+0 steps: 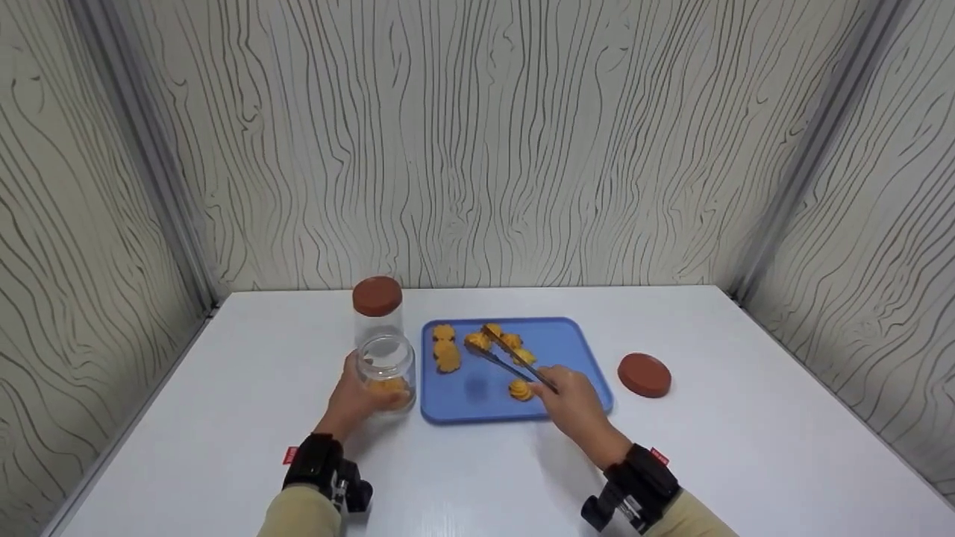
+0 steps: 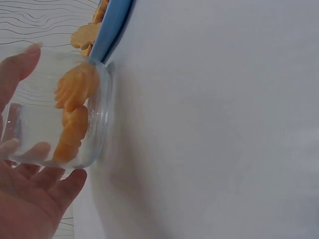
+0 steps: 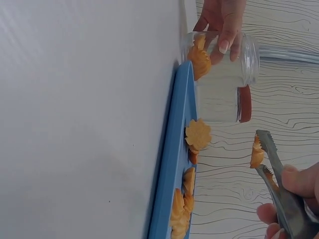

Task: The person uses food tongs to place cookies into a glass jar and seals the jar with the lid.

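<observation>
White table [image 1: 746, 447], blue tray [image 1: 567, 350], wavy-lined wood-grain walls [image 1: 485, 134], metal corner posts [image 1: 802, 149]

My left side is crowded — the open clear glass jar [image 1: 386, 371] touches the flat blue plastic tray [image 1: 574, 350], a lidded clear jar [image 1: 377, 307] just behind. Right of the tray only a round brown lid [image 1: 644, 374] interrupts the white table [image 1: 746, 447] — near edge passable.

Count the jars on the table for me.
2: an open jar held by the left hand, with cookies inside, and a lidded jar just behind it. None looks hidden.
</observation>
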The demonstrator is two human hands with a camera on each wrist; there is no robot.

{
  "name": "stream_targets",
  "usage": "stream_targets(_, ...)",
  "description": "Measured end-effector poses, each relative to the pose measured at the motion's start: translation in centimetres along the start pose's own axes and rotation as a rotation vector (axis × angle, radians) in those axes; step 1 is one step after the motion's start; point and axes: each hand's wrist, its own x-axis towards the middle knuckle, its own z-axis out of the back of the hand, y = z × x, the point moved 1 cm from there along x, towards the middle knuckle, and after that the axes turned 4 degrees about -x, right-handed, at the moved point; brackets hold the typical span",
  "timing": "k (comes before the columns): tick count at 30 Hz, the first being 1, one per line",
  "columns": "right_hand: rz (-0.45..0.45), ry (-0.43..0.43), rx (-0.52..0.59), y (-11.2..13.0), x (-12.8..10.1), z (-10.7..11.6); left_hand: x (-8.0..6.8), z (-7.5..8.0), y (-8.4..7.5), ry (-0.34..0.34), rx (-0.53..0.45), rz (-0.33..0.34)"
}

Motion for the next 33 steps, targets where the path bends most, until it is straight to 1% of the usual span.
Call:
stream_targets(3,0.039,-0.017,-0.002,0.2,0.1,0.0,0.0,0.1,0.1,-0.002,0.020,-0.021)
stream_targets(6,0.077,-0.036,-0.011,0.5,0.3,-0.2,0.0,0.1,0.3,-0.003,0.023,-0.028)
stream_targets(11,0.087,-0.027,-0.013,1.3,0.7,-0.5,0.1,0.1,0.5,-0.006,0.009,-0.010)
stream_targets(14,0.081,-0.003,0.001,1.8,0.9,-0.7,0.3,0.0,0.6,-0.011,0.018,-0.007)
stream_targets(19,0.058,0.050,0.072,2.5,0.8,-1.0,0.5,0.0,0.5,-0.009,0.015,0.000)
stream_targets(21,0.070,0.050,0.075,2.7,0.8,-1.1,0.4,0.0,0.4,-0.005,0.011,-0.002)
stream_targets(24,0.117,0.024,0.045,3.1,0.9,-1.4,0.4,0.0,0.3,-0.006,0.005,-0.012)
stream_targets(27,0.142,0.012,0.031,3.4,1.1,-1.7,0.3,0.0,0.2,-0.011,0.003,-0.026)
stream_targets(33,0.145,0.046,0.049,4.1,1.3,-2.3,0.3,-0.1,0.2,-0.020,0.030,-0.028)
